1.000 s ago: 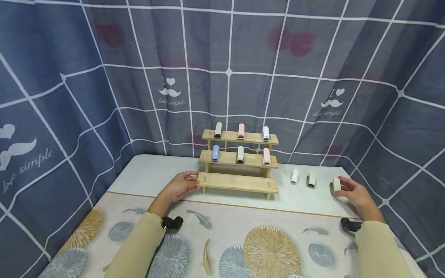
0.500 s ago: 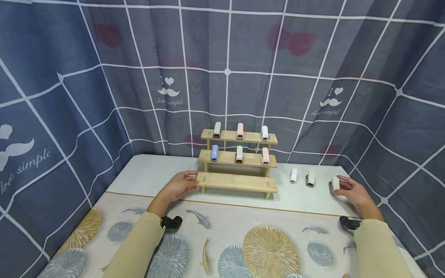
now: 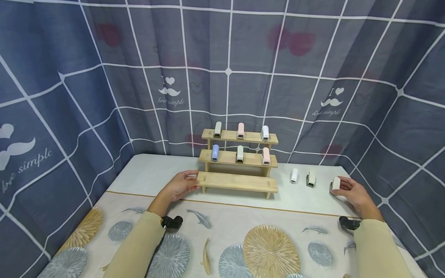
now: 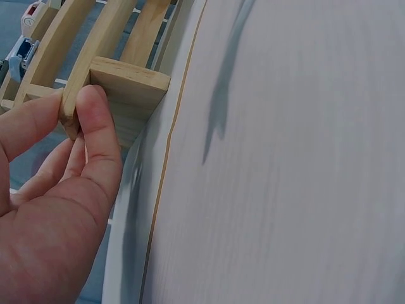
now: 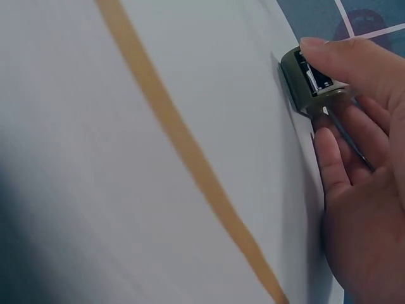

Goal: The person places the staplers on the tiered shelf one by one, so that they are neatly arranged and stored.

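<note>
My left hand (image 3: 181, 186) pinches the left end of the lowest step of a three-tier wooden stand (image 3: 240, 181); in the left wrist view, thumb and fingers (image 4: 100, 123) hold the board's corner. Far right, my right hand (image 3: 354, 193) grips a cream-topped mini stapler (image 3: 335, 184) at the table. The right wrist view shows this stapler's dark green-grey end (image 5: 307, 79) under my thumb, its far part hidden by the hand. A white stapler (image 3: 294, 176) and a pale green stapler (image 3: 311, 179) stand between the stand and my right hand.
On the middle tier are a blue stapler (image 3: 215, 153), a pale green one (image 3: 240, 153) and a pink one (image 3: 265, 156). The top tier bears a greenish stapler (image 3: 218, 129), a pink one (image 3: 240, 130) and a white one (image 3: 265, 133). A gridded curtain (image 3: 250, 92) hangs behind.
The head view shifts very slightly. My left hand stays on the stand and my right hand stays on the stapler; nothing else visibly moves.
</note>
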Motion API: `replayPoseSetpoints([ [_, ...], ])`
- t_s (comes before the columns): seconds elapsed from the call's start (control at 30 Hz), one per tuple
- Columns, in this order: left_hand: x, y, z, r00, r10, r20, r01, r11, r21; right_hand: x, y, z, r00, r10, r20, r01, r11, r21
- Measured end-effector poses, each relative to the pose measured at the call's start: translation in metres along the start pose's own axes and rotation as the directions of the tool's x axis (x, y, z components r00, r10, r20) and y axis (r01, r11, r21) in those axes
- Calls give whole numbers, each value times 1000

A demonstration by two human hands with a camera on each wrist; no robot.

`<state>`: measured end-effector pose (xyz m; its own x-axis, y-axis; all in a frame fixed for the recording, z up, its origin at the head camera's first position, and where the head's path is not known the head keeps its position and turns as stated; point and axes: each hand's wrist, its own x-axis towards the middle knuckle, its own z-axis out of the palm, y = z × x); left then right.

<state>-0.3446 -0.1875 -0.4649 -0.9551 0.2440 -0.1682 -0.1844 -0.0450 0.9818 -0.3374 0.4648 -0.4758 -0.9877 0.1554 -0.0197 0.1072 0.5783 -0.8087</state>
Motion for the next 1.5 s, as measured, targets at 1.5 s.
replayPoseSetpoints([
  [1.5,1,1,1,1000,3,22,-2,1000,-5,-62,-69,42,974,-224,-33,226,949,222],
])
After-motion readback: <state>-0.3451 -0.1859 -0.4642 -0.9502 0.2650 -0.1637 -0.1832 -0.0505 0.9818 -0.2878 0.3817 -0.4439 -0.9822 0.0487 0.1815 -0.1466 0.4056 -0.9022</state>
